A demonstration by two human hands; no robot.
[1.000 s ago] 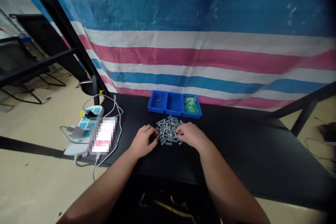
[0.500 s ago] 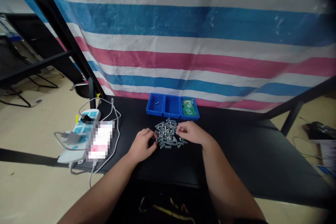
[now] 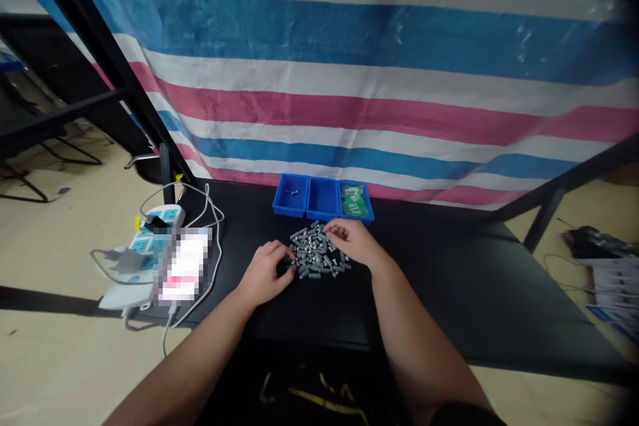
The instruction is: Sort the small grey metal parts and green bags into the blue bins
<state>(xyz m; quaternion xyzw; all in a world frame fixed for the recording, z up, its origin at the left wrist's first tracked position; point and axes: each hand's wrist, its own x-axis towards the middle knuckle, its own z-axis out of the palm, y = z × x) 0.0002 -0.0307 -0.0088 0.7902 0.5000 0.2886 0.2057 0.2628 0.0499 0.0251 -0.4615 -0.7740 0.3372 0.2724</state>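
Note:
A pile of small grey metal cylinders (image 3: 314, 254), with shiny screw-like pieces mixed in, lies on the black table between my hands. My left hand (image 3: 265, 271) rests at the pile's left edge, its fingers curved and its thumb apart, fingertips touching the nearest pieces. Over the pile's upper right side is my right hand (image 3: 353, 239), fingers bent and a little apart from the thumb; I see nothing held in it. Behind the pile, a blue tray (image 3: 307, 198) has three compartments. Small screw-like pieces (image 3: 293, 192) lie in its left compartment, and green-and-white items (image 3: 354, 201) in its right one.
On the left of the black table (image 3: 439, 286) stand a white power strip (image 3: 144, 246) with plugs, a blurred-out phone (image 3: 182, 269) and looping white cables (image 3: 219, 239). A striped plastic sheet (image 3: 349, 106) hangs behind, between dark metal frame bars (image 3: 144, 126).
The view has shifted slightly. My right hand has moved a little left and away from me, over the pile. One more small piece now shows in the tray's left compartment. My left hand stays put.

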